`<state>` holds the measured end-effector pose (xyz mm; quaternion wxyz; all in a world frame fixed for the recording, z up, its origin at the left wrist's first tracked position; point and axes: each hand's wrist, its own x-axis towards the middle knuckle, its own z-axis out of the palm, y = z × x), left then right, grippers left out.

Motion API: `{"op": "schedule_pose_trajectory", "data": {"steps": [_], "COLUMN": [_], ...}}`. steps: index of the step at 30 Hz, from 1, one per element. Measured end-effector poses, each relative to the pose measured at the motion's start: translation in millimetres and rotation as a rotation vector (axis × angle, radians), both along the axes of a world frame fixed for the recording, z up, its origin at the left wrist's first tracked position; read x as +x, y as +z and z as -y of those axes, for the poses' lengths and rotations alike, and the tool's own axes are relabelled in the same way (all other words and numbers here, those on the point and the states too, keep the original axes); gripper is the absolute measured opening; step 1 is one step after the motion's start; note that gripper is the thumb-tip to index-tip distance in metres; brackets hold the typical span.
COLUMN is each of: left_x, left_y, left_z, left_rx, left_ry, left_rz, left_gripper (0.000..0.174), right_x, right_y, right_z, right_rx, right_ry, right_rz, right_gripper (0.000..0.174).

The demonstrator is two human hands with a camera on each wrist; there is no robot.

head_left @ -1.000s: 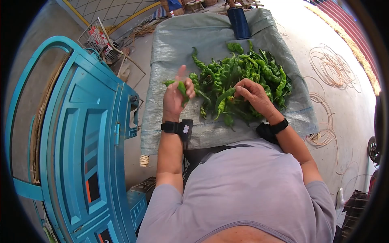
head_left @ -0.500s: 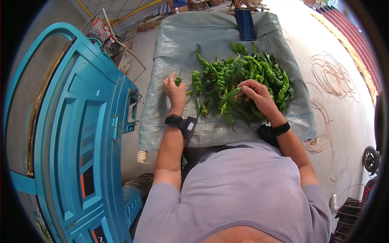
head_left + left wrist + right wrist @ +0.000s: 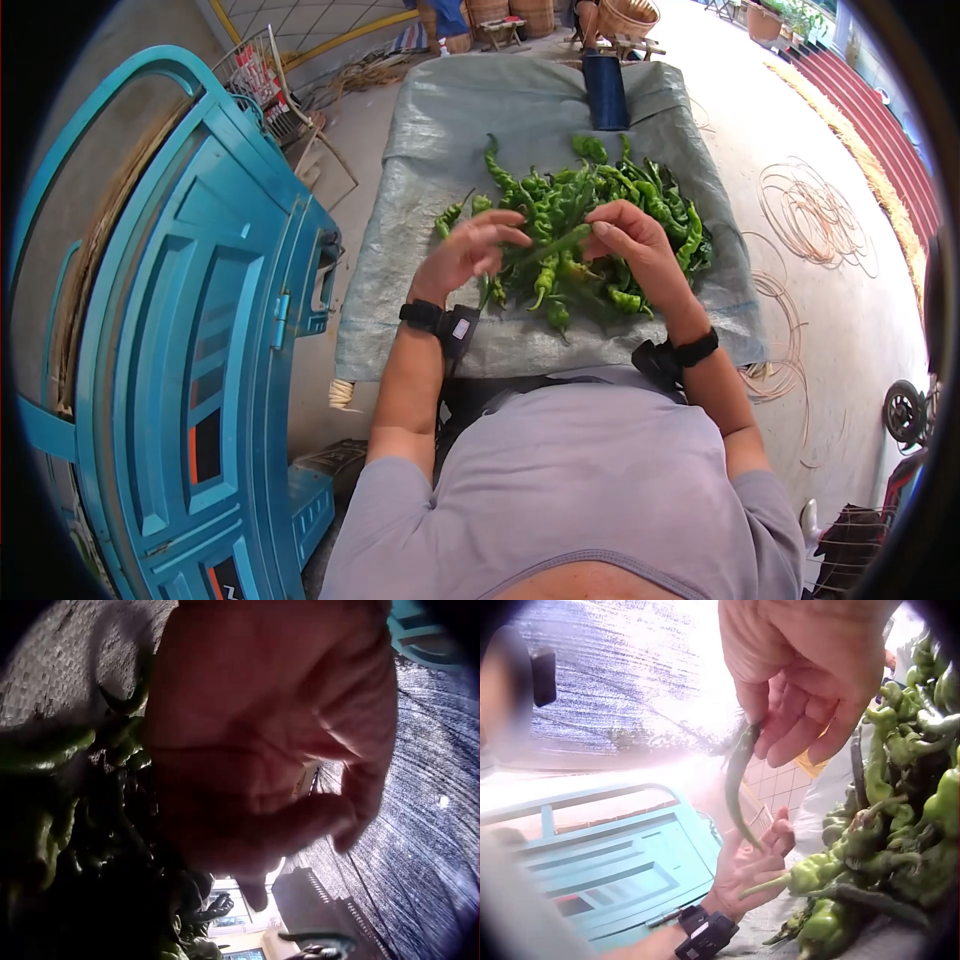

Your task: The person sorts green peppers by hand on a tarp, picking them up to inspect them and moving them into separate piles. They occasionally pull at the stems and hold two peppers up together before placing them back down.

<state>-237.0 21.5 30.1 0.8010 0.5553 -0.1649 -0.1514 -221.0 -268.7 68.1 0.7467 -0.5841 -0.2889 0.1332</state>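
Observation:
My right hand (image 3: 645, 250) pinches one end of a slender green pepper (image 3: 737, 784) between thumb and fingertips, with the pepper hanging down in the right wrist view. Facing it, my left hand (image 3: 462, 256) holds nothing, its fingers loosely bent and spread near the pepper's free end. Its palm fills the middle of the left wrist view. A heap of wrinkled green peppers (image 3: 560, 205) lies under and beyond both hands on a grey woven plastic sheet (image 3: 440, 110). Left of the heap, a separate pepper (image 3: 449, 219) rests on the sheet.
A dark blue cylinder (image 3: 605, 92) stands at the sheet's far edge. On the left is a blue metal vehicle panel (image 3: 200, 330). Coils of thin cane (image 3: 815, 215) lie on the floor at right, and wicker baskets (image 3: 627, 15) stand at the back.
My left hand released a pepper at the left of the sheet, then moved right towards the pepper in my right hand. The right hand keeps its pinch in nearly the same place.

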Motion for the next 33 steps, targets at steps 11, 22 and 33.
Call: {"op": "schedule_pose_trajectory", "data": {"steps": [11,22,33], "left_x": [21.4,19.0,23.5], "left_y": [-39.6,-32.2,-53.7], "left_z": [-23.7,-23.3,-12.7], "left_rx": [-0.274,-0.193,1.160], "left_ry": [0.047,0.977,1.476], "left_rz": [0.050,0.109,0.472], "left_gripper": [0.029,0.017,0.035], "right_x": [-7.8,12.3,12.2], "right_y": [-4.7,-39.9,-45.6], "right_z": [-25.4,-1.1,0.8], "right_rx": [-0.340,-0.324,-0.327], "right_ry": [0.006,-0.010,0.015], "right_rz": [0.186,-0.047,-0.056], "right_gripper": [0.020,0.017,0.016]}}
